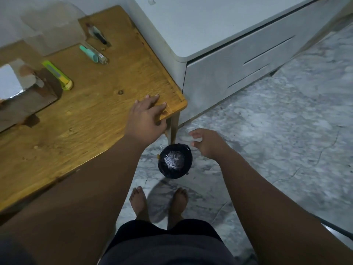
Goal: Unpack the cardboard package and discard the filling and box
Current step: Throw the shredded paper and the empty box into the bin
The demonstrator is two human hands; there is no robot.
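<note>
A brown cardboard box (28,100) with open flaps lies at the left edge of the wooden table (91,111). On the floor below the table's corner stands a small bin (174,161) lined with a black bag, with white shredded filling (172,159) inside. My left hand (146,116) rests flat on the table's near right corner, fingers spread, holding nothing. My right hand (207,143) hovers above and to the right of the bin, fingers loosely curled and apart, with nothing in it.
A yellow-green utility knife (57,75), a teal tube (88,53), a pen (99,55) and a dark marker (98,34) lie on the table. A white cabinet (219,54) stands right of the table. My bare feet (158,202) stand on grey marble floor (286,131).
</note>
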